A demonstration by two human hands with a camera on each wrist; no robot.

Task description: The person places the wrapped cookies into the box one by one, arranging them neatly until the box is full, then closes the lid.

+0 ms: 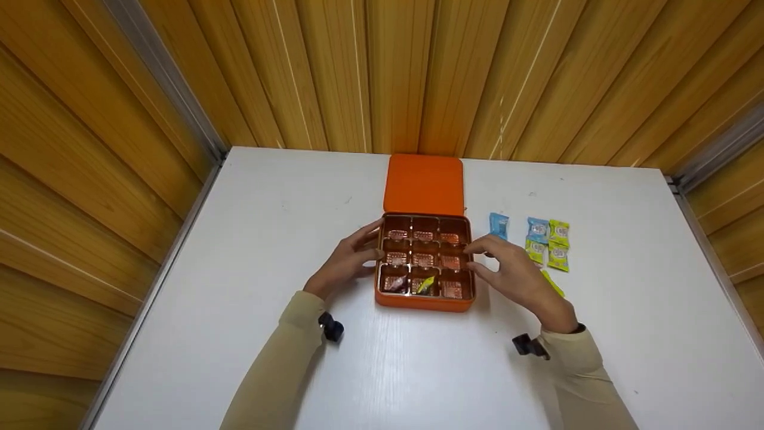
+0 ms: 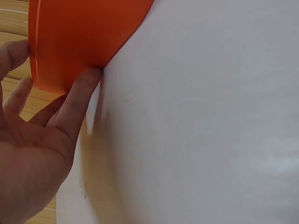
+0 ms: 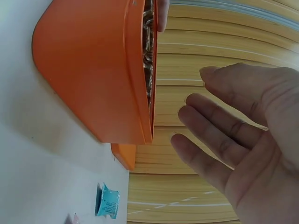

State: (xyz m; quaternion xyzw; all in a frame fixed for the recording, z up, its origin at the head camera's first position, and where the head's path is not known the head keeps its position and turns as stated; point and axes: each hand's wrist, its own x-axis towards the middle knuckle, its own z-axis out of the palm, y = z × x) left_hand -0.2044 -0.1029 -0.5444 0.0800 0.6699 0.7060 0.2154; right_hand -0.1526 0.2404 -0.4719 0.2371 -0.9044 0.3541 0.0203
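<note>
Orange tin between left hand, spread against its side, and loosely spread right hand.

Two hands, one nine-compartment tin, two packets inside, two blue packets and four yellow-green packets were visible.
</note>
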